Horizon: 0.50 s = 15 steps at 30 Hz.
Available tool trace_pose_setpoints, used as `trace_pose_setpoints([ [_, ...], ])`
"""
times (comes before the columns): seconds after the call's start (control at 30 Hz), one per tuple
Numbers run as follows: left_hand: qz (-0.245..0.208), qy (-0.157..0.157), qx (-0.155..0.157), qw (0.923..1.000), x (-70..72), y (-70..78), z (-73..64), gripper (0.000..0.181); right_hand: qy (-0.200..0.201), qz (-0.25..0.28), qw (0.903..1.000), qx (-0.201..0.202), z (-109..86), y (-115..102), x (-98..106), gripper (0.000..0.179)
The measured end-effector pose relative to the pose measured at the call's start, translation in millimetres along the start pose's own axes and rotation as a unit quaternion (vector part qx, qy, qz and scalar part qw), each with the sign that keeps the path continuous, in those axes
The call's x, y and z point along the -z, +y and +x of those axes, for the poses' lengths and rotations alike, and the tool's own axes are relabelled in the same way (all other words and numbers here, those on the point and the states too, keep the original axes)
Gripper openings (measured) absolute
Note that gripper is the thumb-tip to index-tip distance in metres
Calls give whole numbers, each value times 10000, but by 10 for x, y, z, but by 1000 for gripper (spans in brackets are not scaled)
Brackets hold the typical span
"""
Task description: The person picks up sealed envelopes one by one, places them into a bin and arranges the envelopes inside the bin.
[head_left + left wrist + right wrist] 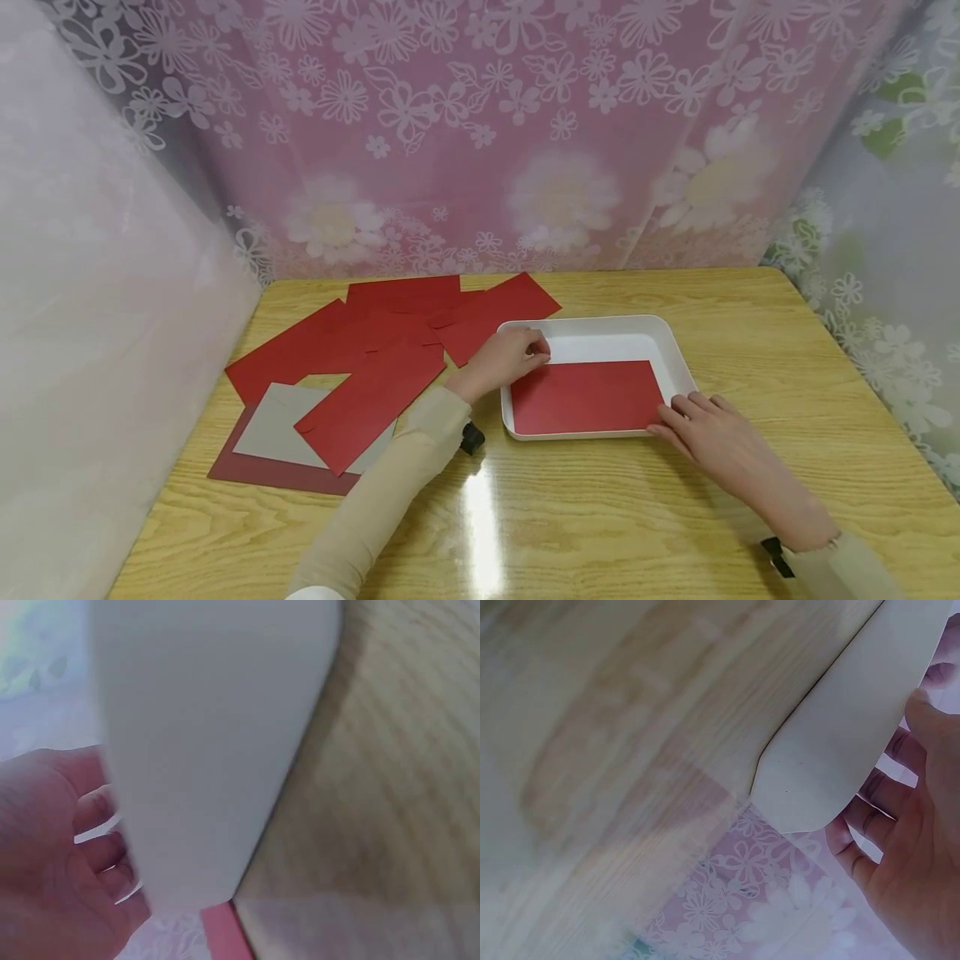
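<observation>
A red envelope (585, 398) lies flat in the near part of a white tray (678, 367), along its near wall. My left hand (501, 360) reaches over the tray's left side and pinches the envelope near its far left corner with curled fingers. At the near right corner my right hand (712, 437) holds the envelope's edge, its fingers bent over the tray rim. In the left wrist view the tray wall (210, 750) covers the left fingertips. The right wrist view shows the right thumb (922, 712) at the rim; the envelope is hidden there.
Several red envelopes (300, 346) overlap in a loose pile left of the tray. Beneath one of them are a grey sheet (277, 425) and a dark red sheet (247, 469). Floral curtains (450, 125) stand behind the wooden table (585, 517) and at its sides.
</observation>
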<state>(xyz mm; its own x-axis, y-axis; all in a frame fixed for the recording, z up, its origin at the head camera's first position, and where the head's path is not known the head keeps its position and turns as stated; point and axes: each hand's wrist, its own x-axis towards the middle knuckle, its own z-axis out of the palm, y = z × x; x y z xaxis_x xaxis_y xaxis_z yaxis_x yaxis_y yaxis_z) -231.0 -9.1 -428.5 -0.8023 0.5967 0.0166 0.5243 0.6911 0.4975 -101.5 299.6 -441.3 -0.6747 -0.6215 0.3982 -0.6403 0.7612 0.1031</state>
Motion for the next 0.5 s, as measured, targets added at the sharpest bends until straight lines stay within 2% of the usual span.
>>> trace_pose_setpoints([
  [0.27, -418, 777, 77, 9961, 369, -70, -218, 14, 91, 4, 10000, -6, 9, -9, -13, 54],
  [0.5, -704, 1555, 247, 9850, 707, -227, -529, 18, 70, 32, 9999, -71, 8, -9, -15, 53],
])
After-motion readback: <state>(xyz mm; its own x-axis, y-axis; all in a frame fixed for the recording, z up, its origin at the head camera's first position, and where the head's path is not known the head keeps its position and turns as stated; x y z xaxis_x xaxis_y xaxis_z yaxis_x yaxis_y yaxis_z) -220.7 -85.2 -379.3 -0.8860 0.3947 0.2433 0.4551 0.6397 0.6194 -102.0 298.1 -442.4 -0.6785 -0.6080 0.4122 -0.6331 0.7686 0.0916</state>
